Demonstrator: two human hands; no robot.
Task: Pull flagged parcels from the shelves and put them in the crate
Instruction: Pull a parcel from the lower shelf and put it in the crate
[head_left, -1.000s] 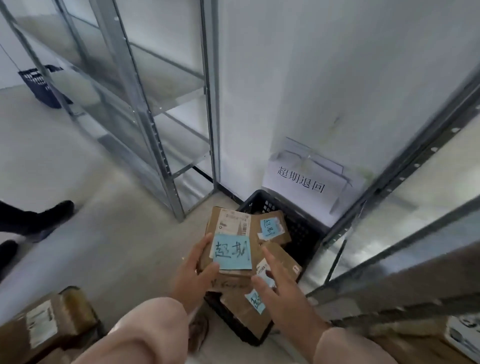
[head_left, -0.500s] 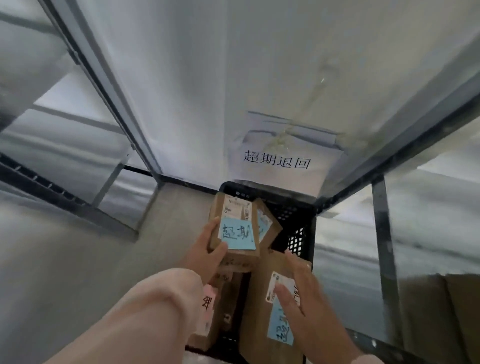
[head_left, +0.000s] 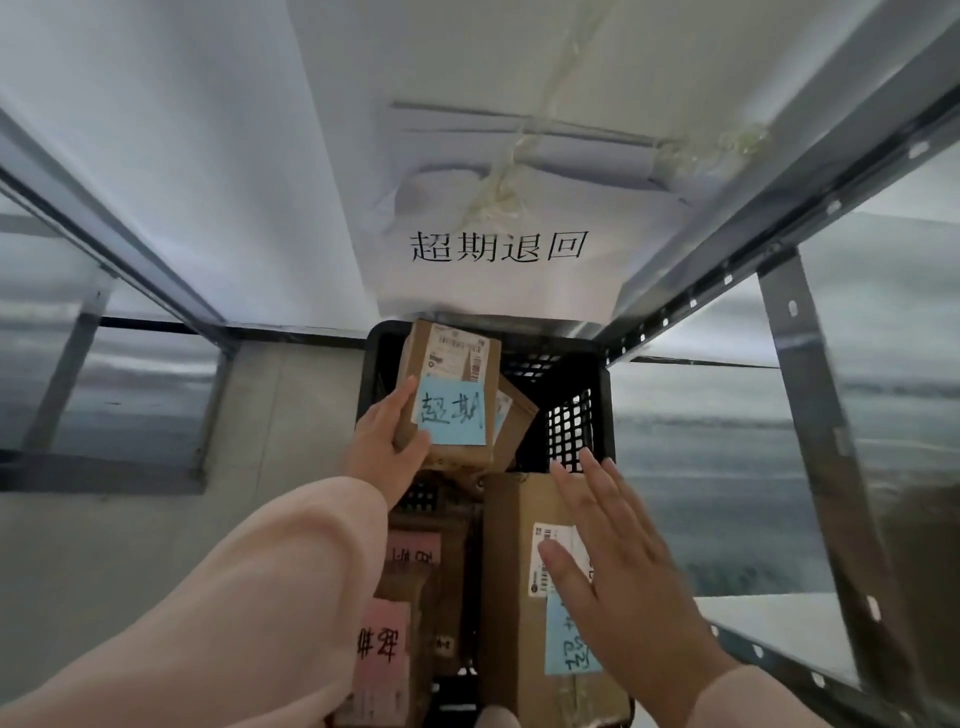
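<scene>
Left hand (head_left: 387, 441) grips a blue-flagged box (head_left: 449, 384) by its edge above the black crate (head_left: 571, 374), right hand (head_left: 618, 571) spread flat, holding nothing, over a tall box (head_left: 511, 571) standing inside; let go here, the held box could land on the crowded parcels (head_left: 517, 415) and tumble out.

A white paper sign (head_left: 498, 270) is hanging on the pale wall (head_left: 208, 130), showing four black printed characters, 超期退回, across its middle. Strips of clear, yellowed tape (head_left: 501, 192) are holding it in place, and its upper part is curling and buckling away from the wall. Lower down, a dark baseboard (head_left: 291, 331) is running along the foot of the wall, where the greyish floor (head_left: 156, 545) is meeting it.
</scene>
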